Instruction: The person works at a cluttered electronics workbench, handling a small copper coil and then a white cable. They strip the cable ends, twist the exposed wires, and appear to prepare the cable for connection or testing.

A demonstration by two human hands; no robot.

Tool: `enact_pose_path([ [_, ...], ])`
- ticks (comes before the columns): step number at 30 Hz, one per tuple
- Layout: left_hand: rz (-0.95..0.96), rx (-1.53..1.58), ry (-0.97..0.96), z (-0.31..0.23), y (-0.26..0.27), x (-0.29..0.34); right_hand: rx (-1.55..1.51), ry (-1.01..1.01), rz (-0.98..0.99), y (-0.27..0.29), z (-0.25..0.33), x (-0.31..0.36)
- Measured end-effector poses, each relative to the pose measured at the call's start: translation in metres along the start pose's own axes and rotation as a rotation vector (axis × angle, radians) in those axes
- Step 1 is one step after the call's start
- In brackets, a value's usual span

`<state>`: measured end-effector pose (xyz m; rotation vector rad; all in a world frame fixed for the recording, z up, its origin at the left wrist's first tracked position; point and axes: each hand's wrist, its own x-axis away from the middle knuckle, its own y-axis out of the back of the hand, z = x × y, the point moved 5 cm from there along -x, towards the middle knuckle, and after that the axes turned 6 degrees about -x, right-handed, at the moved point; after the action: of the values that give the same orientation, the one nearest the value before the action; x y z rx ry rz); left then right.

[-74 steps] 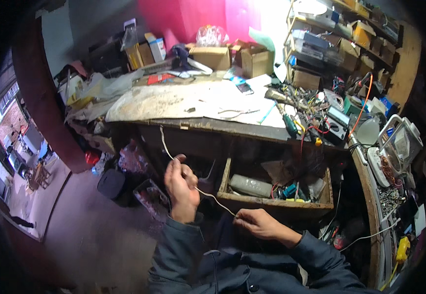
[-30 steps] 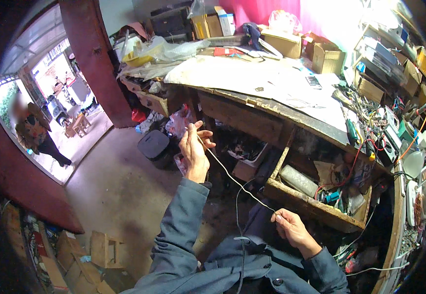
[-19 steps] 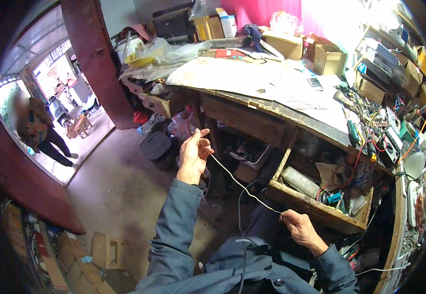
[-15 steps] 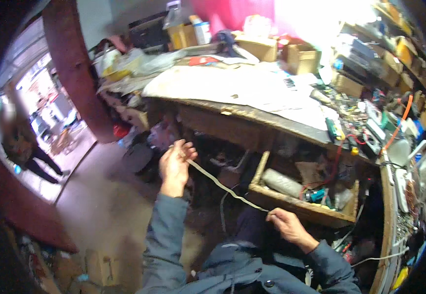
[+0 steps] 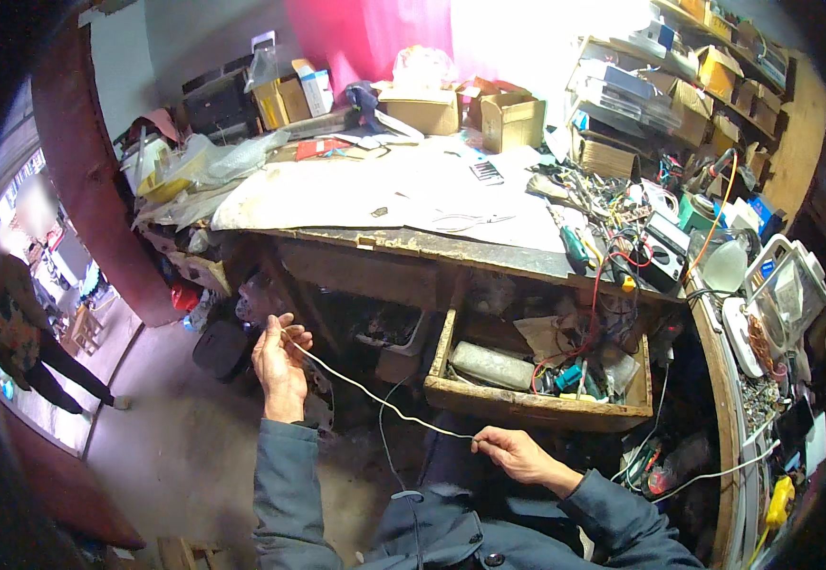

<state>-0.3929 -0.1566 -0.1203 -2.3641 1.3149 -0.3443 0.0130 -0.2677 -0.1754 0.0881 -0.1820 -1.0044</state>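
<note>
The cord (image 5: 382, 402) looks like smooth, matt plastic, the sleeves (image 5: 288, 484) dull cloth, the bench (image 5: 489, 261) scuffed wood topped with matt paper (image 5: 337, 195), the drawer (image 5: 537, 407) under the bench rough wood, and the box (image 5: 512, 123) at the bench's back matt cardboard.

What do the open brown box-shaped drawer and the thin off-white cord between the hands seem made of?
Open brown box-shaped drawer: most likely wood, rough and worn, given its scuffed, unevenly stained edges.

Thin off-white cord: perhaps smooth plastic-coated wire, given its even thickness and gentle bends; string remains possible.
</note>
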Motion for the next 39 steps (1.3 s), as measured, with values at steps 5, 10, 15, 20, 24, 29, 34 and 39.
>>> enact_pose_path([
  [5, -0.001, -0.078, 0.025, 0.0, 0.011, -0.003, 0.079, -0.029, 0.108, 0.004, 0.002, 0.002],
  [10, 0.126, -0.037, 0.108, 0.015, 0.004, -0.025, 0.105, -0.063, 0.122, 0.012, 0.017, 0.002],
  [15, 0.053, 0.051, 0.173, 0.022, -0.004, -0.023, 0.005, -0.094, 0.023, 0.008, 0.028, -0.004],
  [20, 0.254, 0.252, 0.345, 0.076, -0.045, 0.029, -0.016, 0.001, -0.094, -0.012, 0.028, -0.025],
  [24, 0.162, 0.331, 0.523, 0.095, -0.074, 0.085, 0.053, 0.111, -0.11, -0.032, 0.036, -0.047],
  [29, -0.023, 0.553, 0.524, 0.08, -0.073, 0.079, 0.026, 0.163, -0.074, -0.053, 0.031, -0.056],
  [34, -0.074, 0.57, 0.411, 0.078, -0.064, 0.065, 0.041, 0.205, -0.101, -0.069, 0.036, -0.059],
  [39, 0.123, 0.434, 0.435, 0.081, -0.066, 0.07, 0.018, 0.119, -0.084, -0.063, 0.035, -0.053],
])
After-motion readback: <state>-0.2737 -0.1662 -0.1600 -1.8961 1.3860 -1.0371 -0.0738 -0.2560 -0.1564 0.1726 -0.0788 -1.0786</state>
